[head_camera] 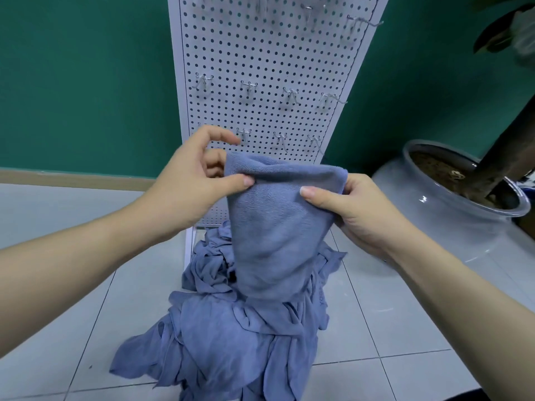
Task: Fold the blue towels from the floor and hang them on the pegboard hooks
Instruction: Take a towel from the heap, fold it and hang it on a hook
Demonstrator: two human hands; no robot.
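A folded blue towel (272, 227) hangs in the air in front of the white pegboard (266, 68). My left hand (191, 183) pinches its top left corner between thumb and fingers. My right hand (350, 204) grips the top right corner, thumb on the front. Below the held towel, a pile of blue towels (231, 337) lies crumpled on the tiled floor. Several bare metal hooks (249, 88) stick out of the pegboard in rows.
A large glass planter (440, 215) with soil and a tree trunk stands on the floor at the right, close to my right hand. A green wall runs behind the pegboard. The pegboard's foot (189, 241) stands beside the pile.
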